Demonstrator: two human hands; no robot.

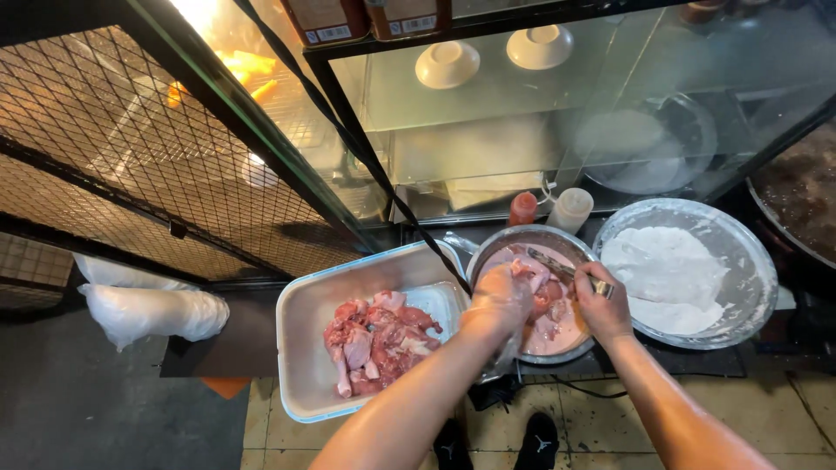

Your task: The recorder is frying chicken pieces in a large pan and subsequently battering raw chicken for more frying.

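The left hand point(498, 298), in a thin clear glove, hangs over the steel bowl point(490, 246) with its grip curled around a piece of raw meat point(532, 271), lifted just above the pink marinade. The right hand point(601, 306), bare, is just to the right of it; its grip is clenched on a pair of metal tongs point(564, 269), whose tips point up and left into the same bowl, near the held piece. More meat pieces lie in the liquid under both hands.

To the left of the left hand sits one white rectangular tub point(300, 322), touching the bowl's rim, with a heap of raw meat chunks point(376, 339) in it. To the right of the right hand stands one wide round pan point(756, 261) of white flour. Beyond the hands, two squeeze bottles stand side by side, one red point(522, 209) and one white point(570, 210). On the glass shelf above rest two small white bowls point(447, 63). Far left lies one white plastic bag point(152, 312). Two black shoes point(537, 441) show on the tiled floor below.
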